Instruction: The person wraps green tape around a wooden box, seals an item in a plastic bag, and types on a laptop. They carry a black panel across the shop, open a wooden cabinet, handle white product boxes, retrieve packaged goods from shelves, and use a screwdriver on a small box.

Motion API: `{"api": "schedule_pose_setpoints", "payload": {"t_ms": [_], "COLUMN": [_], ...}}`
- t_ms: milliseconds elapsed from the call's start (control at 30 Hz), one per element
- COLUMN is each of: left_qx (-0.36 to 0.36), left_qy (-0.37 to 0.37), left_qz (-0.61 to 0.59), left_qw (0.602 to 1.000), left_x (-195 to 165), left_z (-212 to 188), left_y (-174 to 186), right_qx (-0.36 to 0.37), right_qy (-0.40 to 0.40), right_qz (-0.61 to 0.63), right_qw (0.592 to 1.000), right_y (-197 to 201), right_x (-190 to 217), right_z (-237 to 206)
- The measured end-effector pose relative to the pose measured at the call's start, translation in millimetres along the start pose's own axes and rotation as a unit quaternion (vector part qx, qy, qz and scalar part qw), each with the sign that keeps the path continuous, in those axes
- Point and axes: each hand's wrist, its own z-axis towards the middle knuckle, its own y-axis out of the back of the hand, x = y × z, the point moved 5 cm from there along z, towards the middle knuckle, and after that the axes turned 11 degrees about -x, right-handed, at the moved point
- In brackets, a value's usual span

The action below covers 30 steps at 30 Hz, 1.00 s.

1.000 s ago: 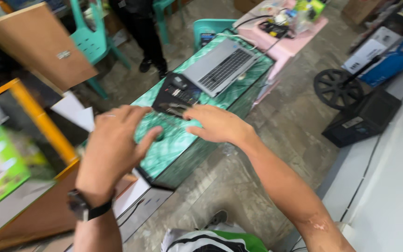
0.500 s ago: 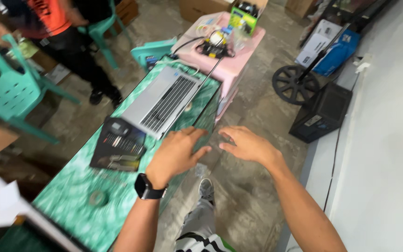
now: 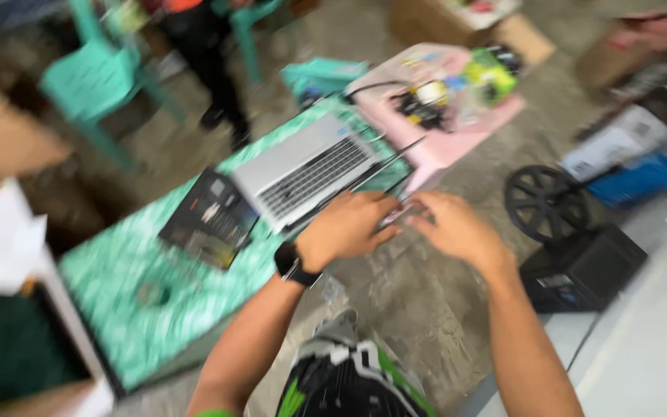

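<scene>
Grip unclear: blur hides whether left hand and right hand hold anything beside the laptop.

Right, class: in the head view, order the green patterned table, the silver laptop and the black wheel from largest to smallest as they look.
1. green patterned table
2. silver laptop
3. black wheel

The picture is blurred, but the gaps are plain.

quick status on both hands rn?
Left hand: at the open silver laptop edge; grip cannot be told, blurred.
Right hand: beside it; cannot be told.
</scene>
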Motion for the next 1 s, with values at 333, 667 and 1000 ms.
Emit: {"api": "schedule_pose_setpoints", "payload": {"t_ms": [333, 667, 1000], "left_qx": [-0.099, -0.186, -0.213], "left_qy": [0.162, 0.362, 0.492], "left_qz": [0.056, 0.032, 0.041], "left_qw": [0.980, 0.913, 0.843], "left_x": [-21, -23, 77], "left_z": [-158, -335, -370], "left_y": [11, 24, 19], "right_qx": [0.096, 0.277, 0.382], "right_qy": [0.154, 0.203, 0.211], "right_qz": [0.064, 0.033, -0.033], "right_qw": [0.981, 0.939, 0.899], "right_y": [-66, -244, -350], "right_x": [74, 112, 125], "right_z": [-21, -74, -78]}}
